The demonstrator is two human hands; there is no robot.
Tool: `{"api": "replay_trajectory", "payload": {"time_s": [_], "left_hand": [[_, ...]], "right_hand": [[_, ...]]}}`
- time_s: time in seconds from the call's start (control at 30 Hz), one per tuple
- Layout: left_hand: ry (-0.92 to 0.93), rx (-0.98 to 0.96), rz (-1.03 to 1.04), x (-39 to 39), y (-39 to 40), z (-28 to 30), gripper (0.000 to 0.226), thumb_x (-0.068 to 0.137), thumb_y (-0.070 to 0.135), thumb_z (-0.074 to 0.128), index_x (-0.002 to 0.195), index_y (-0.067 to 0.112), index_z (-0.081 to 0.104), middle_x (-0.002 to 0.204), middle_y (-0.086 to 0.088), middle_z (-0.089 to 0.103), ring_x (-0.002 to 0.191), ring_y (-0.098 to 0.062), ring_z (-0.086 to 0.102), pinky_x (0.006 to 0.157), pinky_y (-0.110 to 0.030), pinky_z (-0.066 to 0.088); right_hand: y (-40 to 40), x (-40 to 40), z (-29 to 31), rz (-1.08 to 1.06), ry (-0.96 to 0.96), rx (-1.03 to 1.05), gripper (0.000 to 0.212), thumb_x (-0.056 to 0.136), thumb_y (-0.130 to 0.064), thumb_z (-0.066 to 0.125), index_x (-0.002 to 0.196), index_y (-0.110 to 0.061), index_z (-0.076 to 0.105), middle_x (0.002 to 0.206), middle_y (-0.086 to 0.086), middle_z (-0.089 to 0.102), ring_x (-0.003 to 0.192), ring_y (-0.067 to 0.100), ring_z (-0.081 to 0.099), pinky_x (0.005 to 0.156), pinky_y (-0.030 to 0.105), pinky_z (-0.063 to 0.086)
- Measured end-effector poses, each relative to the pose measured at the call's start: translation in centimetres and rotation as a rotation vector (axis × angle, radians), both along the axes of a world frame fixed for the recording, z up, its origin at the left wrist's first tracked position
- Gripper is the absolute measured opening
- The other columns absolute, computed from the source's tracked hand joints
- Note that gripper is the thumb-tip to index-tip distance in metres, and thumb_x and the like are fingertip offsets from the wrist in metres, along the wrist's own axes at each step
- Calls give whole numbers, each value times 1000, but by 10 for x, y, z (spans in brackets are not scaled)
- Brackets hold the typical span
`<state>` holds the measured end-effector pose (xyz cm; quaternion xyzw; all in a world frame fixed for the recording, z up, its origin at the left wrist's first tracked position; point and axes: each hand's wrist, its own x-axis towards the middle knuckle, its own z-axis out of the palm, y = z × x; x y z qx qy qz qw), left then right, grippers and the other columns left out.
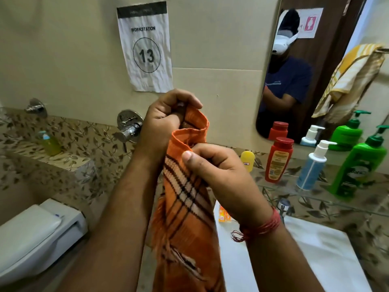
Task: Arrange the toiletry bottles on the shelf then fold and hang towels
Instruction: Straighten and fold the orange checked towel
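An orange checked towel (pixel 185 207) hangs down in front of me, bunched at its top edge. My left hand (pixel 166 121) grips the upper hem, fingers curled over it. Just below and to the right, my right hand (pixel 216 175) pinches the hem with thumb against curled fingers. On the glass shelf (pixel 328 202) under the mirror stand a small yellow bottle (pixel 247 160), a red bottle (pixel 277 160), a white-and-blue pump bottle (pixel 312 167) and a green pump bottle (pixel 362 165).
A yellow striped towel (pixel 347 81) hangs on a bar, seen in the mirror (pixel 328 60). White washbasin (pixel 315 249) lies below right with a tap (pixel 283 206). A toilet (pixel 37 234) stands at lower left, wall taps (pixel 128 127) behind, and a yellow-green bottle (pixel 49 143) on the ledge.
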<state>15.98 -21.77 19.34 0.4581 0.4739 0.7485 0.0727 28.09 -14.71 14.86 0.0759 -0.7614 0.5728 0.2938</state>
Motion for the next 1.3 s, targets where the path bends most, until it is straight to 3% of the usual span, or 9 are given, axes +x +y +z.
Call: {"api": "replay_trajectory", "payload": {"time_s": [0.13, 0.3, 0.47, 0.53, 0.63, 0.87, 1.03, 1.2, 1.3], "left_hand": [[48, 9, 23, -1, -5, -3, 45, 98, -7, 37, 82, 21, 69, 61, 4, 56, 49, -7, 45, 48, -20, 38], [80, 64, 91, -5, -13, 3, 47, 99, -2, 39, 81, 27, 70, 68, -12, 41, 49, -8, 35, 45, -22, 29], [25, 71, 172, -12, -18, 3, 49, 95, -4, 37, 79, 29, 70, 61, 6, 50, 47, -6, 40, 43, -19, 35], [21, 68, 179, -12, -19, 3, 51, 91, -6, 35, 78, 29, 70, 60, 8, 50, 46, -5, 42, 43, -19, 36], [12, 75, 179, -13, -21, 3, 54, 87, -10, 33, 76, 28, 69, 60, 6, 51, 46, -6, 42, 42, -18, 35], [-19, 90, 317, -12, -23, 7, 53, 75, -11, 32, 67, 28, 68, 57, 9, 54, 47, -9, 42, 44, -22, 35], [83, -92, 415, -9, -28, 7, 41, 77, 1, 37, 63, 27, 66, 62, 11, 62, 57, -8, 53, 53, -22, 44], [221, -324, 400, 0, -28, -7, 25, 81, 19, 42, 67, 20, 63, 52, 9, 55, 49, -10, 46, 53, -27, 38], [326, -346, 457, 7, -27, -13, 33, 88, 40, 48, 69, 17, 61, 51, 11, 55, 48, -7, 46, 54, -29, 38]], "right_hand": [[5, 6, -8, -148, -92, 41, 21, 94, -32, 61, 82, -16, 67, 84, 5, 64, 80, 19, 64, 71, 38, 53], [3, 13, -23, -296, -143, 268, 18, 96, -35, 60, 84, -23, 64, 81, -5, 60, 76, 13, 60, 65, 28, 48], [6, 22, -26, 25, -141, 70, 21, 91, -36, 67, 92, -14, 65, 89, 5, 63, 83, 24, 64, 70, 40, 55], [8, 23, -24, 69, -263, 154, 29, 89, -39, 69, 100, -12, 67, 101, 8, 67, 95, 28, 68, 82, 52, 58], [12, 24, -28, 98, -383, 222, 34, 94, -39, 64, 108, -9, 70, 109, 10, 69, 104, 26, 68, 91, 56, 55], [11, 27, -43, 129, -637, 494, 41, 96, -50, 55, 105, -13, 70, 104, 8, 71, 95, 28, 68, 83, 55, 56], [15, 34, -51, -107, -233, 175, 28, 96, -34, 55, 94, -13, 74, 92, 2, 72, 88, 21, 68, 78, 47, 56], [15, 34, -39, -146, -206, -82, 30, 101, -38, 52, 96, -19, 74, 98, 14, 73, 97, 34, 70, 91, 62, 52], [7, 36, -30, -84, -169, -216, 29, 103, -28, 50, 92, -19, 75, 96, 18, 74, 92, 34, 71, 91, 56, 55]]}}
